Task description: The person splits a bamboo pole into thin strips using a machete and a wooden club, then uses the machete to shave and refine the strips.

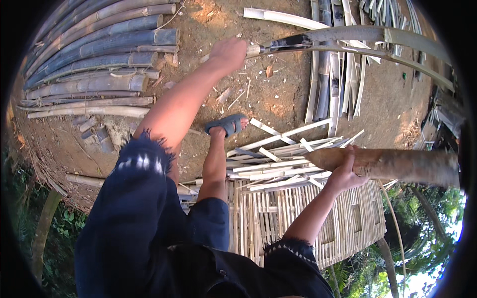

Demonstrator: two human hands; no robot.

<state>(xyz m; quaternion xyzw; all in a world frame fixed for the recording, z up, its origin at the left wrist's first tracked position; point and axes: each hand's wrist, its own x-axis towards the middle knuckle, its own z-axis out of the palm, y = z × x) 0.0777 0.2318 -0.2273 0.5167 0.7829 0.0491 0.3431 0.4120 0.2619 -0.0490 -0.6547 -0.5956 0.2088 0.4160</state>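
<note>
My left hand [228, 52] is stretched far forward, closed round the pale handle of a knife [254, 50]. Its dark blade runs to the right, up against a long curved bamboo piece [348, 35]; a second thin bamboo strip [397, 58] bends off just below. Whether the blade sits inside a split, I cannot tell. My right hand [348, 174] grips a thick brown piece of wood [397, 164] around its tapered end. The thick end points right and is slightly blurred. Beneath it lies a heap of pale bamboo strips [268, 166].
Whole bamboo poles [99, 49] are stacked at the far left. Split bamboo lengths [323, 84] lie at the upper right. A slatted bamboo platform [298, 218] is low on the right, before green plants [422, 223]. A sandalled foot [228, 125] rests on the dirt ground [278, 99].
</note>
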